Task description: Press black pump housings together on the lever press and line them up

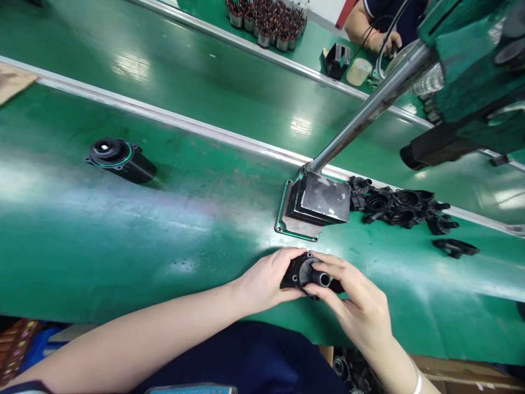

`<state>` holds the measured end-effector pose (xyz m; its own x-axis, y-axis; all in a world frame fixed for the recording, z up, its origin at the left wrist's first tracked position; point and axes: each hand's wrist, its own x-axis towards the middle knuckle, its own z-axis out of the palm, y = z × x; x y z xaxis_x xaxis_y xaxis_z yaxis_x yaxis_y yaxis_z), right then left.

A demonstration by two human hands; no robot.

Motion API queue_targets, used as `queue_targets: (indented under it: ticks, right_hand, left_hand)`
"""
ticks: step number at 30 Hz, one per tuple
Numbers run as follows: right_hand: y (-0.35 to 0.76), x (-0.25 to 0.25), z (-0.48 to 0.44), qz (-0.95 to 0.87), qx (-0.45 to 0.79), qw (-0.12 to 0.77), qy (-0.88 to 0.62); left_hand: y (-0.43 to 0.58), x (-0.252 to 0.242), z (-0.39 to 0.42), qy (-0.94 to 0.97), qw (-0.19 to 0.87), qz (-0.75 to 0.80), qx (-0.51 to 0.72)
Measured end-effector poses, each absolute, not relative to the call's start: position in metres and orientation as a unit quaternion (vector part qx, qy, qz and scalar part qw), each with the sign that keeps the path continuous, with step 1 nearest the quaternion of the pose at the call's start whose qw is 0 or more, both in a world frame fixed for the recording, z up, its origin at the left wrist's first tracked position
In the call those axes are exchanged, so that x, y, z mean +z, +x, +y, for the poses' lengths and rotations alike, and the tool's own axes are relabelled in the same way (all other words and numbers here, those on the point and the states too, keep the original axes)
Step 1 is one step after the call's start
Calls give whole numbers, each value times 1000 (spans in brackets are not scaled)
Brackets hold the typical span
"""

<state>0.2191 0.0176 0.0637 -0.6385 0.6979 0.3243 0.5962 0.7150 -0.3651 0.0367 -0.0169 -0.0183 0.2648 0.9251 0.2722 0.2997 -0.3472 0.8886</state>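
Note:
Both hands hold a black plastic pump (308, 274) low over the front of the green bench. My left hand (270, 279) wraps its body from the left. My right hand (356, 295) grips the round cover, thumb and fingers on either side of the short pipe spout, which points toward the camera. Part of the body is hidden by the fingers. Just beyond stands a dark metal block (322, 200) on the base plate of a press. Far to the left, a black cylindrical pump body (122, 160) with a green sealing ring lies on the bench.
Several black pump covers (397, 205) lie right of the block, one loose cover (456, 247) nearer me. A steel column (373, 106) slants up to the green press head (476, 82). Copper-wound motor parts (266, 24) stand across the bench, near another person's hand (385, 42).

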Motion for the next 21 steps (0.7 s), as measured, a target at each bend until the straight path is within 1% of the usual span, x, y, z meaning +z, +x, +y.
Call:
queue_targets:
  ticks: [4, 7, 10, 13, 16, 19, 21]
  right_hand:
    - [220, 61, 16, -896, 121, 226, -363]
    - [224, 57, 13, -884, 129, 232, -386]
    - [228, 50, 11, -870, 136, 234, -411]
    - [228, 41, 11, -872, 130, 249, -400]
    - [228, 37, 16, -878, 139, 253, -382]
    - [239, 56, 29, -892, 153, 238, -353]
    - [253, 85, 42, -890, 136, 254, -353]
  left_hand:
    - [36, -18, -17, 705, 374, 428, 424]
    - [36, -15, -16, 732, 359, 396, 422]
    - [37, -14, -14, 757, 357, 386, 389]
    - [39, -14, -9, 755, 374, 403, 358]
    - [40, -13, -6, 753, 373, 408, 357]
    - [35, 4, -5, 766, 344, 401, 367]
    - [25, 27, -2, 770, 310, 388, 400]
